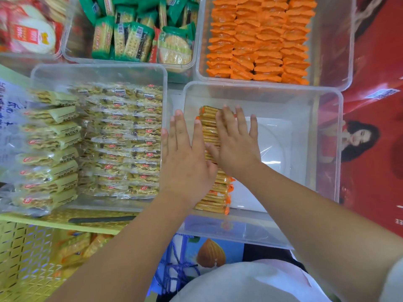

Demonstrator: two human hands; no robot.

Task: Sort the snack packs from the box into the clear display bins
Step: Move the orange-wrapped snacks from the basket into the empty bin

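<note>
Red printed surface (375,68), clear bins (327,138), yellow basket (26,258)

Five clear bins (305,101) are here. One holds red packs (32,33), one green packs (130,40), one orange packs (259,40) in four rows, one yellow packs (109,138) in three rows, one a single row of biscuit packs (218,192). Two hands: left hand (187,162), right hand (235,144). One yellow basket (26,258).

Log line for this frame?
phase: aligning row | left hand: flat on cracker packs | right hand: flat on packs | bin: one row
</note>
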